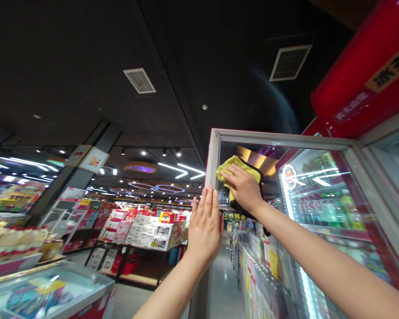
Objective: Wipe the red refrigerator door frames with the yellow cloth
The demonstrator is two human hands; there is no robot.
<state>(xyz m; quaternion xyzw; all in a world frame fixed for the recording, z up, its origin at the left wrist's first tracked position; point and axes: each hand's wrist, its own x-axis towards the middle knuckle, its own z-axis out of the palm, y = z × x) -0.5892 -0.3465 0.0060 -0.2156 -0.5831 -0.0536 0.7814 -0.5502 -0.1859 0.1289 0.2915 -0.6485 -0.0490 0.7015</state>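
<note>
A glass door with a pale frame stands swung open in front of me. My right hand presses a yellow cloth with a black edge against the upper left part of the glass. The cloth lies partly bunched beneath the palm and fingers. Below and to the left, my left hand rests with straight fingers along the frame's outer upright. Nothing shows in that hand. Its thumb is mostly hidden.
A red sign panel juts out above the door at the right. Bottles show in the lit cooler. A glass-topped freezer stands low at left, and boxed goods are stacked on a table beyond. Vents sit in the dark ceiling.
</note>
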